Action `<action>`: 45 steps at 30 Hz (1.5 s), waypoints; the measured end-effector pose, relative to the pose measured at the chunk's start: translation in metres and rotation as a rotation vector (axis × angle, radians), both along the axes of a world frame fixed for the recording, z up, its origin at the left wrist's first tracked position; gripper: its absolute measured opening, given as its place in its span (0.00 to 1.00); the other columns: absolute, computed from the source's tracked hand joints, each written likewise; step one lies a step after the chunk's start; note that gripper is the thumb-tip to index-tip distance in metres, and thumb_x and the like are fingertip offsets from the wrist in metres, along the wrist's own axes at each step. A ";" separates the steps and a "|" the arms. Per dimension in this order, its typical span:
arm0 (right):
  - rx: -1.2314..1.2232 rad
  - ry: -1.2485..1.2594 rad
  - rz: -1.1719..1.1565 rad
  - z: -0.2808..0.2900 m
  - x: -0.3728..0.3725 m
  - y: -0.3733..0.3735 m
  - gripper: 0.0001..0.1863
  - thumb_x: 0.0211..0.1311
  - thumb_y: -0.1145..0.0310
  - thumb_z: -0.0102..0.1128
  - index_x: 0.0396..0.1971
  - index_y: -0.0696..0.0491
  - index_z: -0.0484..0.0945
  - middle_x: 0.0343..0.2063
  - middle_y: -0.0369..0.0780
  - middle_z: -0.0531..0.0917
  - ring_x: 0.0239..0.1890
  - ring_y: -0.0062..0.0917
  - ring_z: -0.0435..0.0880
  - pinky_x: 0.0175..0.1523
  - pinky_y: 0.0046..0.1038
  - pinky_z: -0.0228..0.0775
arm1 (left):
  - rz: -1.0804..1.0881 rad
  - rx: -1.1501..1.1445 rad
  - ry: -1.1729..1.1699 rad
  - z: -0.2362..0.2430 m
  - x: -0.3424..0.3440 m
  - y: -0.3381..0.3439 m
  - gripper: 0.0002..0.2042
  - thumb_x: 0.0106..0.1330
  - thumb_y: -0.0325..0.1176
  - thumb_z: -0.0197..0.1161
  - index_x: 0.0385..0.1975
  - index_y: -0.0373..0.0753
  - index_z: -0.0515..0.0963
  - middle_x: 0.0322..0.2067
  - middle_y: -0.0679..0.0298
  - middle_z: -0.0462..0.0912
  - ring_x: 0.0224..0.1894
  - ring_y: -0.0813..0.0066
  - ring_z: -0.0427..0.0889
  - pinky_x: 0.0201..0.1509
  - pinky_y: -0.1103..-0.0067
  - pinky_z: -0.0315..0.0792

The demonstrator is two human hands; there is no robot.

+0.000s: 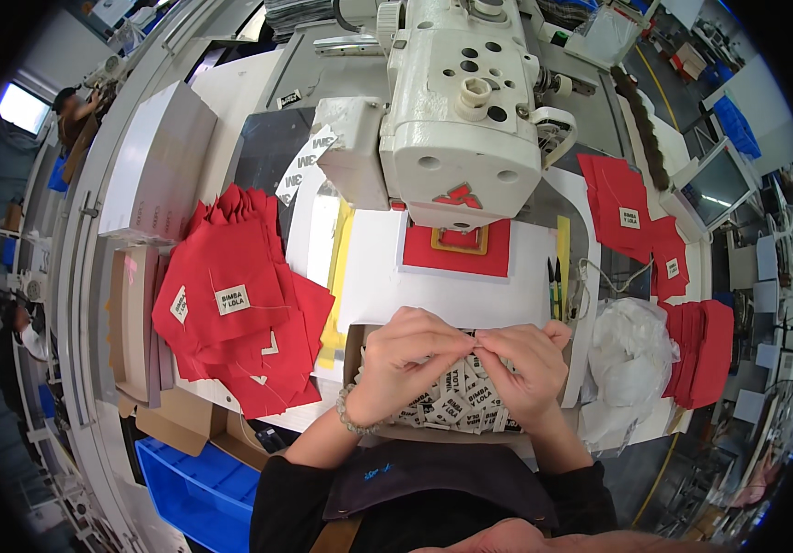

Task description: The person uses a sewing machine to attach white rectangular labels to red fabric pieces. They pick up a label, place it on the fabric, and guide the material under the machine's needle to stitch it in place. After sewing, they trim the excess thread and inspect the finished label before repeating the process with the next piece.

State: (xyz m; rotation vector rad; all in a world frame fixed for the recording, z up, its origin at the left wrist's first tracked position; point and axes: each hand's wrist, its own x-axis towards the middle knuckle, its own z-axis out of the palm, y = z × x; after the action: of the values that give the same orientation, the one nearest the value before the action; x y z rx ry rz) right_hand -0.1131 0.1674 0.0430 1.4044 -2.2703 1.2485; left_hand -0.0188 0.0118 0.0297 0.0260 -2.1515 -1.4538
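Observation:
My left hand (412, 364) and my right hand (525, 369) meet with pinched fingertips; whatever they hold between them is too small to make out. They are over an open box (352, 369) of small white printed labels (452, 405). Just beyond, a white sewing machine (452, 120) has a yellowish frame (459, 251) on a red fabric piece (498, 263) under its head, on a white plate (373, 295). A loose pile of red pieces (230, 258) with white labels lies to the left.
More red pieces (613, 194) and a red stack (700, 355) lie right, beside crumpled plastic (622, 359). Small cutters (555, 286) lie near the plate. A white carton (152, 170) and blue bin (189, 484) are at left; two people (74, 115) (11, 346) work farther left.

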 end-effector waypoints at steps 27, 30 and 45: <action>0.062 -0.057 -0.050 -0.010 -0.002 -0.004 0.11 0.42 0.77 0.68 0.23 0.47 0.75 0.22 0.27 0.80 0.24 0.17 0.76 0.37 0.27 0.47 | 0.059 -0.289 -0.093 -0.003 -0.005 0.004 0.10 0.51 0.22 0.65 0.34 0.37 0.81 0.29 0.66 0.80 0.34 0.69 0.77 0.41 0.75 0.67; 0.065 -0.071 -0.052 -0.009 -0.001 -0.004 0.11 0.41 0.77 0.68 0.23 0.47 0.75 0.21 0.27 0.80 0.24 0.17 0.76 0.37 0.27 0.47 | 0.069 -0.290 -0.080 -0.004 -0.006 0.004 0.09 0.50 0.22 0.66 0.33 0.39 0.81 0.29 0.67 0.80 0.32 0.70 0.77 0.39 0.76 0.66; 0.153 -0.219 -0.003 -0.009 -0.009 -0.003 0.11 0.40 0.76 0.67 0.17 0.47 0.71 0.14 0.28 0.71 0.18 0.20 0.70 0.37 0.28 0.48 | 0.055 -0.363 -0.216 -0.003 -0.012 0.004 0.10 0.47 0.21 0.66 0.27 0.45 0.77 0.30 0.71 0.73 0.35 0.72 0.71 0.40 0.75 0.55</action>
State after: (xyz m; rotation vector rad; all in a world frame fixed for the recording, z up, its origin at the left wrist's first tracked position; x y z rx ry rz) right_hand -0.1224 0.1643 0.0336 1.3718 -2.5619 1.3104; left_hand -0.0310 0.0159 0.0270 0.1133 -2.5403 -1.0511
